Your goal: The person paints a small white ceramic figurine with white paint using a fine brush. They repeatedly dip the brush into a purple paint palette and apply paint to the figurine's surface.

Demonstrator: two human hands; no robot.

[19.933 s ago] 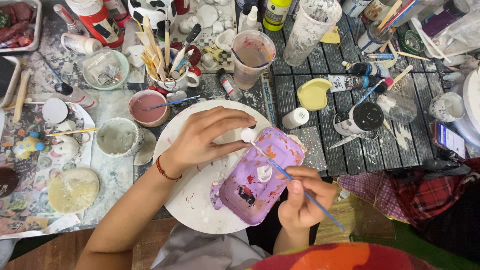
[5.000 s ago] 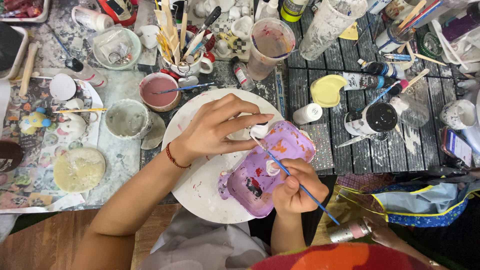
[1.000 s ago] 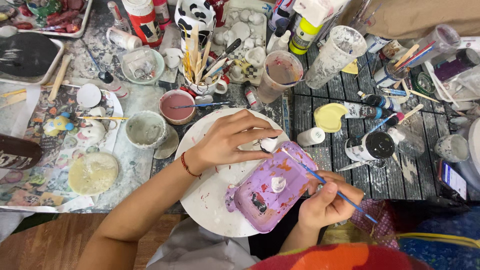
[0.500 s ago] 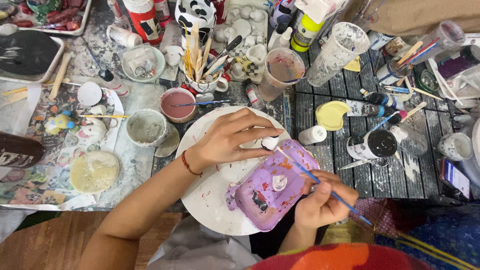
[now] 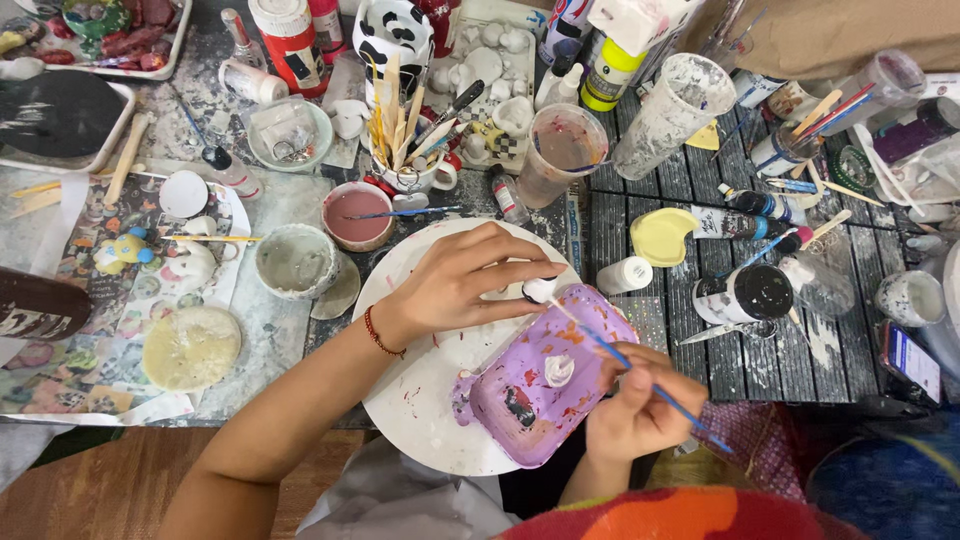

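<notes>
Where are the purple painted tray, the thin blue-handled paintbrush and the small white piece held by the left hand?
Purple painted tray (image 5: 530, 400): head view, on its flat purple inside.
Thin blue-handled paintbrush (image 5: 608, 354): head view, on the blue shaft.
Small white piece (image 5: 538, 290): head view, on its white top between the left fingertips.

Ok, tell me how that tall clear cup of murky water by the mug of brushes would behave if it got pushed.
The clear cup is tall and narrow at the base, so a push near the rim would probably tip it. The murky water inside likely makes it heavy and would spill. Its smooth plastic wall looks paint-smeared, so it may be slippery.
</notes>
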